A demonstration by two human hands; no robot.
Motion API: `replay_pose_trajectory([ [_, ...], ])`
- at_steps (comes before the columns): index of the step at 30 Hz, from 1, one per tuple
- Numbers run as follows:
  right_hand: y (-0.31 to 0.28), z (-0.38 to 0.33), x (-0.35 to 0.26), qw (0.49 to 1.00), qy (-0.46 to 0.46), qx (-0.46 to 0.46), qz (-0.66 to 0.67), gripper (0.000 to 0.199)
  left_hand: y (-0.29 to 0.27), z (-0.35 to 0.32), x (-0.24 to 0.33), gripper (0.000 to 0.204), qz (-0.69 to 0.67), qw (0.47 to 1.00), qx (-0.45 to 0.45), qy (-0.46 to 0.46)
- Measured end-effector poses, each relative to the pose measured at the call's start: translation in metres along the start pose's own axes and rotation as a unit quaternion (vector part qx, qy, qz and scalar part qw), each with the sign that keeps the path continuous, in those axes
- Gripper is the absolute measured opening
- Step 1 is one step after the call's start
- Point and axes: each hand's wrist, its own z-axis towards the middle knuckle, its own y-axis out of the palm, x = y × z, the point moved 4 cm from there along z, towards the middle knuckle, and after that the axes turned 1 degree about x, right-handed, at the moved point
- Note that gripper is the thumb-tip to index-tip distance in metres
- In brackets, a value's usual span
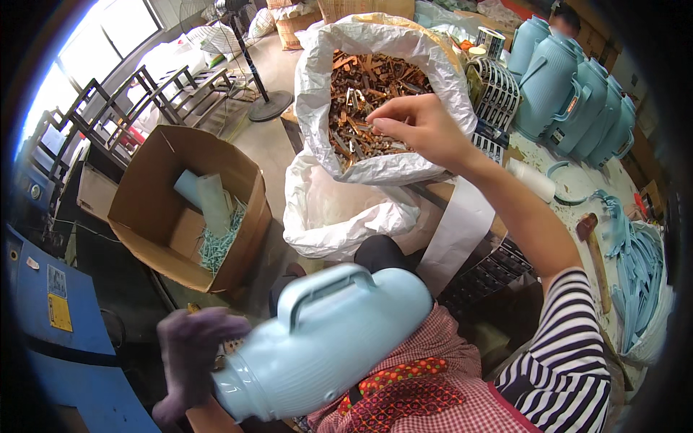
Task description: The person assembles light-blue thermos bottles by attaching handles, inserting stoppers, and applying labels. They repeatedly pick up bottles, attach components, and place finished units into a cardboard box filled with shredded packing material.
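A light blue ribbed thermos jug casing (361, 335) with a moulded handle lies on its side across my lap, its rim end toward the lower left. Beside that end is my left hand (193, 353) in a purple-grey glove, smeared by motion, so its finger pose is unclear. My bare right hand (426, 130) reaches over a white woven sack (314, 86) of small brown and coppery metal pieces (379, 76). Thumb and index finger are pinched together above the pile; what they hold, if anything, is too small to make out.
Left stands an open cardboard box (245, 249) with blue plastic scraps. Several blue jugs (556, 86) crowd the right-hand table, a person behind them. A hammer (595, 249) and blue handle strips (628, 267) lie nearer. A fan stand (268, 106) and blue machine (65, 310) are left.
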Motion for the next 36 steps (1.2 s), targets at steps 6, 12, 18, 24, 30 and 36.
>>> replay_pose_trajectory([
  [6,0.061,0.069,0.137,0.939,0.213,0.048,-0.264,0.034,0.038,-0.07,-0.076,0.072,0.589,0.803,0.008,-0.088],
  [12,0.046,0.077,0.152,0.962,0.252,0.108,-0.006,0.024,0.056,-0.056,-0.05,0.059,0.593,0.797,0.113,0.036],
  [18,0.124,-0.068,0.008,0.842,0.305,-0.218,0.388,0.029,0.082,-0.035,-0.085,0.049,0.551,0.811,0.087,0.177],
  [24,0.157,-0.163,-0.054,0.818,0.298,-0.337,0.359,0.017,0.092,-0.046,-0.094,0.036,0.482,0.846,0.092,0.208],
  [30,0.149,-0.179,-0.087,0.966,-0.08,-0.224,0.096,0.022,0.084,-0.061,-0.094,0.031,0.437,0.875,0.122,0.17],
  [36,0.154,-0.189,-0.077,0.977,0.003,-0.183,0.113,0.02,0.071,-0.066,-0.096,0.031,0.387,0.904,0.158,0.093],
])
